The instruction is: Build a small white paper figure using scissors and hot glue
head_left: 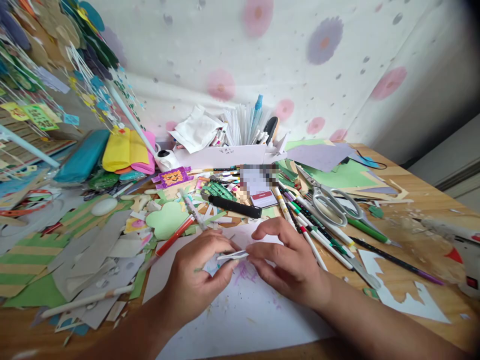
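Over a white sheet (232, 320) marked with faint purple and yellow strokes, both my hands meet at a small folded piece of white paper (233, 255). My left hand (204, 270) pinches its left part between thumb and fingers. At the right end, the fingers of my right hand (287, 262) close on the paper's edge, with the index finger raised and bent. What lies inside the fold is hidden. Just beyond my hands are a black cutter-like tool (234, 206) and a red marker (175, 236).
Scissors (330, 202), several pens and a green craft knife (369, 230) lie to the right, near a glue gun (463, 250). Paper scraps (90, 270) cover the left side. A white box (228, 156) of supplies stands at the back. A phone (262, 192) lies before it.
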Motion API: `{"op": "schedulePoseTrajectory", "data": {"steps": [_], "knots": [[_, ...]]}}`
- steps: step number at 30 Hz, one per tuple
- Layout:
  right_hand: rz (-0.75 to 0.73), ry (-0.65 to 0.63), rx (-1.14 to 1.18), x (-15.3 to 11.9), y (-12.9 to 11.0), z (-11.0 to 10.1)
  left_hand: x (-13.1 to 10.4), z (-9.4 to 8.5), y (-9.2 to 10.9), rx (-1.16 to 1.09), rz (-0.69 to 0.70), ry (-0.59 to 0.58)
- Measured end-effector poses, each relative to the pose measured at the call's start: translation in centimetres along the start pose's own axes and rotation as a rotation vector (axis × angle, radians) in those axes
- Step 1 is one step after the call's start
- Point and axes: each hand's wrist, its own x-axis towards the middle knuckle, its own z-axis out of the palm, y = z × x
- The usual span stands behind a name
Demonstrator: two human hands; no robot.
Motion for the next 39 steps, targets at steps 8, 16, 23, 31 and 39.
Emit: {"op": "schedulePoseTrajectory", "data": {"steps": [8, 16, 23, 31, 39], "knots": [[0.010, -0.026, -0.028, 0.3, -0.1, 0.3, -0.3, 0.1, 0.0, 0.026, -0.088, 0.005], [0.084, 0.023, 0.143, 0.4, 0.1, 0.5, -0.3, 0.1, 0.2, -0.031, -0.269, -0.083], [0.385, -0.075, 0.336, 0.5, 0.5, 0.8, -0.3, 0.2, -0.2, -0.206, -0.510, -0.202], [0.800, -0.188, 0.654, 0.7, 0.9, 1.2, -0.3, 0.4, -0.8, -0.514, -0.644, -0.282], [0.866, -0.213, 0.763, 0.4, 1.3, 1.2, -0.3, 0.6, -1.1, -0.631, -0.731, -0.269]]}}
